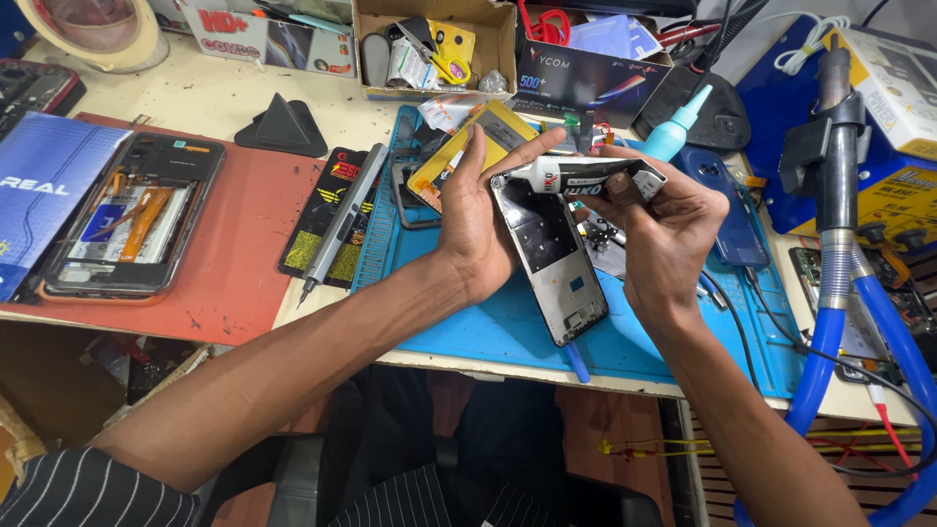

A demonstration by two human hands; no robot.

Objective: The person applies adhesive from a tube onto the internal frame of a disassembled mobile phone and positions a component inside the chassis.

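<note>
left hand: closed round edge of black rectangular phone frame
right hand: fingers curled, white glue tube gripped over frame
blue silicone work mat: spread beneath

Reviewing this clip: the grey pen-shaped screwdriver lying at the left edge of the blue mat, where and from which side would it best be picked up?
Probably by the middle of the grey screwdriver's barrel, coming from above with fingers pinching across its width. It lies flat and diagonal, tip toward the table's near edge, half on the blue mat and half on a black and yellow card. The barrel is long and bare there, and both hands are occupied elsewhere.
</note>
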